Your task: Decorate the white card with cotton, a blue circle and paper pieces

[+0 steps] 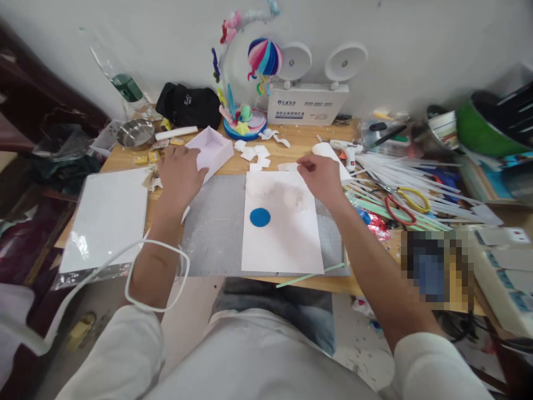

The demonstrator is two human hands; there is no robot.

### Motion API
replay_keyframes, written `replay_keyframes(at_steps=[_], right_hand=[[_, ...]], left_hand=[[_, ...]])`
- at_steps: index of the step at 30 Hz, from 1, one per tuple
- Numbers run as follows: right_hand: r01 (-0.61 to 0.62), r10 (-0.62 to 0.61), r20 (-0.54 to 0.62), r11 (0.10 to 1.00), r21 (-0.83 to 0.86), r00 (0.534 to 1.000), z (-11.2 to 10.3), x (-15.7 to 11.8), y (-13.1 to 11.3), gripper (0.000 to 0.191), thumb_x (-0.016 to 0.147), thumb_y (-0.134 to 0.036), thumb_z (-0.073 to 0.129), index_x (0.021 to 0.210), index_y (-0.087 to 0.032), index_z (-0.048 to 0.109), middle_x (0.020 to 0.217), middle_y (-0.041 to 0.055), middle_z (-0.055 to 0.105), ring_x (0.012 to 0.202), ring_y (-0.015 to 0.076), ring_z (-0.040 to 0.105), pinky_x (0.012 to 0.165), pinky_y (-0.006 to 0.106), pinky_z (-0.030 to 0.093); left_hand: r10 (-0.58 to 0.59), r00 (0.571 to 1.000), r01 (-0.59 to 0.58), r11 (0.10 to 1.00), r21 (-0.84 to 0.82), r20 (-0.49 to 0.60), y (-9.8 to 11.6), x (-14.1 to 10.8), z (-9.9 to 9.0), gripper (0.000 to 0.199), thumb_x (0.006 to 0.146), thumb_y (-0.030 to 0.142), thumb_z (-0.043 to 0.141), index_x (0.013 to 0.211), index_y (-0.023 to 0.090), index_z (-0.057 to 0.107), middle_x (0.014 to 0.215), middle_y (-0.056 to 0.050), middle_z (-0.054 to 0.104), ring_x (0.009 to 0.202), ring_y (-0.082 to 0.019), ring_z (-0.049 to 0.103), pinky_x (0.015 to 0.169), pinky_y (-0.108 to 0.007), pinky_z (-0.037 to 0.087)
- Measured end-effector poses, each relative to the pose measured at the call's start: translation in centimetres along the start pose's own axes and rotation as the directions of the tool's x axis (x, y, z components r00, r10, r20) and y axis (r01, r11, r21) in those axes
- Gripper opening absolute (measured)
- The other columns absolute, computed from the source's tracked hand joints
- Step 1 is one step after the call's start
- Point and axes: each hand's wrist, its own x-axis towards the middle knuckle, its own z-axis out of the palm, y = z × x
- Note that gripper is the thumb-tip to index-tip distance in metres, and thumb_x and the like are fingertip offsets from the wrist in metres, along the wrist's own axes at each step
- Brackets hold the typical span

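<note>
My left hand (181, 173) has its fingers spread over the near left side of a shallow pale box (216, 149), its thumb beside the box wall. Whether it presses on the box, I cannot tell. With fingertips pinched, my right hand (322, 176) holds the end of a small white piece (286, 166) at the far edge of a white sheet (283, 244). A flat blue disc (260, 217) lies on that sheet, which rests on a grey cutting mat (212, 222). Several small white squares (249, 153) lie beyond the sheet. Behind my right hand is a white rolled piece (325, 149).
To the right lie scissors (406, 204), a glue gun (350, 155) and many white strips (400, 172). A metal bowl (136, 134), a black pouch (189, 105) and a colourful balloon ornament (265, 57) stand at the back. A white cable-like loop (188, 266) crosses my left forearm.
</note>
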Motion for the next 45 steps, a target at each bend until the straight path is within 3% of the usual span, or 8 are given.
replay_keyframes(at_steps=[8, 13, 21, 25, 28, 32, 37, 45], right_hand=[[-0.133, 0.227, 0.193, 0.904, -0.407, 0.955, 4.0, 7.7, 0.3, 0.054, 0.072, -0.036, 0.085, 0.113, -0.002, 0.073, 0.114, 0.0301, 0.073, 0.112, 0.0388, 0.069, 0.097, 0.048, 0.053], [-0.155, 0.232, 0.241, 0.941, -0.300, 0.942, 4.3, 7.5, 0.7, 0.018, 0.074, -0.013, 0.075, 0.092, -0.010, 0.077, 0.100, 0.0192, 0.079, 0.097, 0.0286, 0.073, 0.091, 0.040, 0.055], [-0.103, 0.107, -0.041, 0.991, 0.082, 0.993, 3.8, 6.0, 2.4, 0.010, 0.080, -0.016, 0.065, 0.084, -0.016, 0.074, 0.082, 0.0064, 0.077, 0.077, 0.0194, 0.068, 0.081, 0.036, 0.055], [-0.055, 0.104, -0.131, 0.942, 0.332, 0.986, 1.5, 4.3, 0.3, 0.011, 0.085, -0.024, 0.066, 0.093, -0.021, 0.073, 0.079, 0.0014, 0.072, 0.069, 0.0164, 0.065, 0.069, 0.033, 0.056], [0.152, -0.114, -0.138, 0.941, 0.303, 0.984, -0.1, 1.9, -3.1, 0.020, 0.089, -0.027, 0.067, 0.107, -0.026, 0.074, 0.102, 0.0027, 0.076, 0.089, 0.0187, 0.070, 0.087, 0.036, 0.058], [0.360, -0.374, 0.113, 0.924, 0.126, 0.920, -0.1, 0.2, -6.8, 0.023, 0.097, -0.024, 0.058, 0.113, -0.025, 0.075, 0.116, 0.0069, 0.073, 0.107, 0.0237, 0.066, 0.100, 0.041, 0.055], [0.518, -0.423, 0.382, 0.833, -0.192, 0.822, 1.2, 0.9, -7.2, 0.053, 0.086, 0.000, 0.054, 0.128, -0.027, 0.072, 0.140, 0.0121, 0.058, 0.130, 0.0348, 0.054, 0.108, 0.051, 0.048], [0.622, -0.439, 0.589, 0.770, -0.143, 0.678, 1.6, 2.8, -6.8, 0.047, 0.072, -0.001, 0.070, 0.108, -0.029, 0.080, 0.114, 0.0079, 0.068, 0.093, 0.0244, 0.064, 0.084, 0.038, 0.052]], left_hand=[[-0.041, 0.988, 0.034, 0.998, 0.047, 0.152, -1.7, -1.7, 2.2, 0.026, 0.087, 0.023, 0.054, 0.103, 0.015, 0.073, 0.099, -0.019, 0.072, 0.111, -0.038, 0.062, 0.094, -0.051, 0.050], [-0.009, 0.997, 0.009, 1.000, -0.005, 0.070, -1.6, -1.7, 1.9, 0.018, 0.088, 0.021, 0.055, 0.092, 0.018, 0.073, 0.093, -0.015, 0.071, 0.108, -0.035, 0.062, 0.095, -0.050, 0.051], [0.140, 0.972, -0.156, 0.985, -0.073, -0.187, 0.2, -5.2, 2.1, 0.023, 0.100, 0.025, 0.051, 0.093, 0.025, 0.073, 0.094, -0.012, 0.071, 0.115, -0.032, 0.060, 0.094, -0.051, 0.048], [0.284, 0.937, -0.302, 0.952, -0.060, -0.202, 1.3, -6.1, 2.6, 0.026, 0.102, 0.018, 0.048, 0.100, 0.025, 0.073, 0.095, -0.010, 0.074, 0.117, -0.028, 0.063, 0.096, -0.048, 0.047], [0.351, 0.917, -0.360, 0.933, -0.017, -0.188, 2.7, -6.1, 2.5, 0.027, 0.103, 0.017, 0.047, 0.103, 0.023, 0.073, 0.098, -0.011, 0.074, 0.118, -0.027, 0.064, 0.095, -0.046, 0.048], [0.430, 0.894, -0.437, 0.899, -0.026, -0.126, 5.0, -5.9, 1.2, 0.031, 0.103, 0.015, 0.043, 0.106, 0.022, 0.073, 0.100, -0.012, 0.073, 0.118, -0.028, 0.064, 0.097, -0.048, 0.048], [0.502, 0.860, -0.508, 0.860, -0.051, -0.096, 6.7, -6.0, -0.7, 0.034, 0.103, 0.014, 0.040, 0.103, 0.020, 0.074, 0.100, -0.013, 0.072, 0.117, -0.028, 0.063, 0.096, -0.046, 0.048], [0.517, 0.847, -0.523, 0.852, -0.019, -0.125, 6.3, -6.5, -1.5, 0.035, 0.104, 0.012, 0.039, 0.101, 0.018, 0.073, 0.101, -0.012, 0.073, 0.112, -0.026, 0.065, 0.094, -0.044, 0.048]])
